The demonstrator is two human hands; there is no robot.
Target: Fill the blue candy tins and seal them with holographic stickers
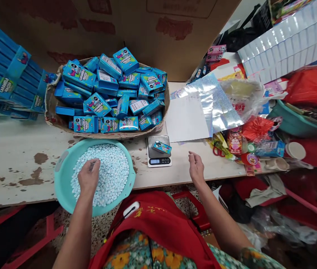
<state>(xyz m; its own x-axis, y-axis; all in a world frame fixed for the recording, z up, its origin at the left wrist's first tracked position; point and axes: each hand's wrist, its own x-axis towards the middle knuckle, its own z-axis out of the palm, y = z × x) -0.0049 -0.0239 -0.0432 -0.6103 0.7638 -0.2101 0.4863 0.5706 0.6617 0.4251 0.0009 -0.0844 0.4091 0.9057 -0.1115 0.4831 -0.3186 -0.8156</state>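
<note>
My left hand [89, 175] is over a turquoise plastic basin [60, 183] filled with small pale-blue candies [113, 172]. Its fingers are curled together, and whatever they pinch is hidden from view. To the right on the table stands a small digital scale [162, 161] with a lit display. One small blue candy box [162, 147] lies on its plate, tilted askew. My right hand [196, 167] hovers by the table's front edge, right of the scale and apart from it. Its fingers are loosely extended and nothing shows in them.
Behind the basin, a cut-down carton [50, 112] holds many blue candy boxes [98, 104]. Stacked blue display boxes [7, 78] stand at left. White paper [186, 119] and shiny holographic sheets [222, 108] lie right of the carton. Farther right are packets and a teal tub [290, 121].
</note>
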